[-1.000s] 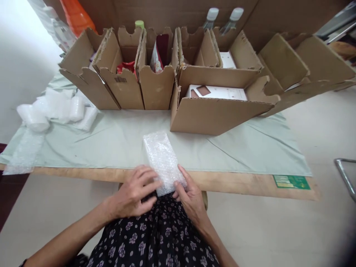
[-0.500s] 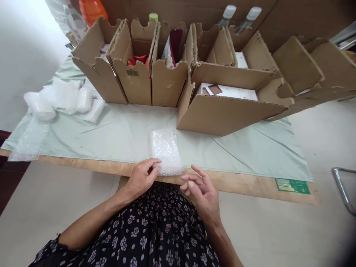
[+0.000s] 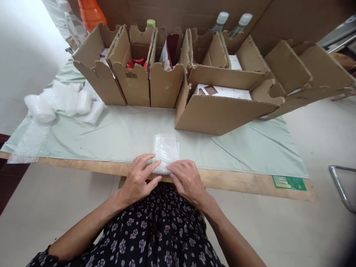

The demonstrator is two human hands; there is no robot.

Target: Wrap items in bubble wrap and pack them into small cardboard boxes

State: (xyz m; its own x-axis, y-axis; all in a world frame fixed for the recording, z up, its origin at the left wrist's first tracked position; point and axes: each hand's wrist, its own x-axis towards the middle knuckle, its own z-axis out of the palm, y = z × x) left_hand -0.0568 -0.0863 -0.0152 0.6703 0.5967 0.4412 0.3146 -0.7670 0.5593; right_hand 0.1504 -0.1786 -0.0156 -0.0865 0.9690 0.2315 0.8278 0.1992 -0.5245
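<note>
A small piece of clear bubble wrap lies folded over at the table's front edge, with a paler flat edge showing along its right side. My left hand rests at its lower left, fingers spread and the fingertips touching its side. At the lower right, my right hand has its fingers pressed together on the wrap's near corner, with the thumb tucked beneath. Whatever may be inside the wrap is hard to make out.
Several cardboard bins stand in a row at the back, and one wider bin holding a white box juts forward. Rolls of bubble wrap lie at the left. Bottles show behind the bins.
My right hand has come down from the air onto the wrap's right corner, and the wrap looks narrower at the near end. My left hand's fingers have spread. The view has shifted slightly.
</note>
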